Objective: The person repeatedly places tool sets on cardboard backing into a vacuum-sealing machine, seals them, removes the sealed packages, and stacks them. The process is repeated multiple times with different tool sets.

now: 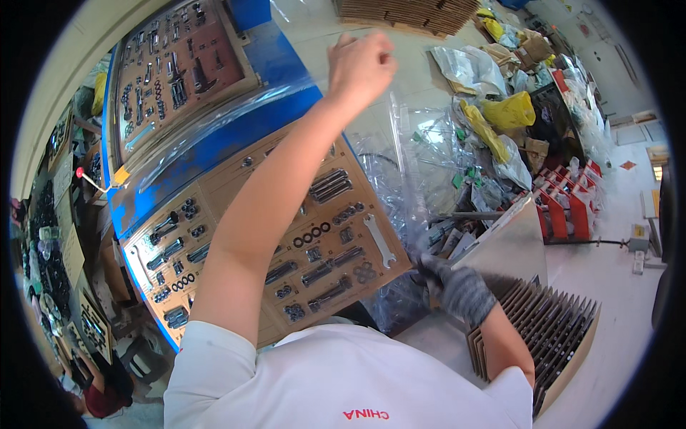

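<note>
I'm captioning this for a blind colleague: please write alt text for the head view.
A bare left hand stretches past a brown board of metal parts, including a wrench, on a blue table; the gloved right hand is beside the board's corner, near clear plastic.

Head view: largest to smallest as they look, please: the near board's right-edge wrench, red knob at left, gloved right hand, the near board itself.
1. Near board
2. Gloved right hand
3. Right-edge wrench
4. Red knob
</note>
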Demonstrator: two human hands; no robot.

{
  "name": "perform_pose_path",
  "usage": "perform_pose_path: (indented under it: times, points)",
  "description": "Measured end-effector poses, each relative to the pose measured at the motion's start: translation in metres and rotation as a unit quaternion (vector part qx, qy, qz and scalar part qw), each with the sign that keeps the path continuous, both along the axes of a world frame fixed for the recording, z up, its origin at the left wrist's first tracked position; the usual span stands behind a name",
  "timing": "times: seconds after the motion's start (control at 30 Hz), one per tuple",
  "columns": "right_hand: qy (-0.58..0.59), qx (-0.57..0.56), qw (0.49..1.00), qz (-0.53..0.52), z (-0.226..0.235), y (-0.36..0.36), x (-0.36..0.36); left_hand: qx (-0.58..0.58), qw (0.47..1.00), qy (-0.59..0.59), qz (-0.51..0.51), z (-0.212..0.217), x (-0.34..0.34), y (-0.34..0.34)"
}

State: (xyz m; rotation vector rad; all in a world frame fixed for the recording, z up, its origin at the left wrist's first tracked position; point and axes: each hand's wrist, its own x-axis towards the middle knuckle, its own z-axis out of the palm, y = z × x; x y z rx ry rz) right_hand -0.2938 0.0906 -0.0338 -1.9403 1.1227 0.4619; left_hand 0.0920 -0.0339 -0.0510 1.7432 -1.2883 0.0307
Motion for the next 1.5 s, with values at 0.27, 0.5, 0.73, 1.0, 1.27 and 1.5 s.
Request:
perform_pose_path:
  times: [0.27, 0.5, 0.73, 1.0, 1.27, 1.5]
  points:
    - [-0.083, 0.047, 0.951, 0.295, -0.006, 0.028, -0.028, -0.185, 0.776, -0.249, -0.550, -0.012, -0.223, 0.096]
    - [-0.371, 0.156, 0.912, 0.076, -0.067, 0.065, 0.039, 0.001, 0.986, 0.065, 0.155, -0.077, -0.034, 0.303]
    - [-0.372, -0.070, 0.921, 0.092, -0.082, 0.146, 0.259, 0.267, 0.754, -0.025, 0.600, -0.110, 0.046, 0.638]
    - [-0.147, -0.254, 0.939, 0.181, -0.073, 0.178, 0.370, 0.055, 0.859, 0.342, 0.378, -0.114, 0.022, 0.705]
    - [-0.089, -0.271, 0.930, 0.231, -0.064, 0.180, 0.397, -0.167, 0.826, 0.489, 0.227, -0.106, 0.020, 0.693]
    - [-0.050, -0.203, 0.933, 0.293, -0.006, 0.258, 0.181, -0.142, 0.828, 0.476, 0.259, -0.126, 0.023, 0.700]
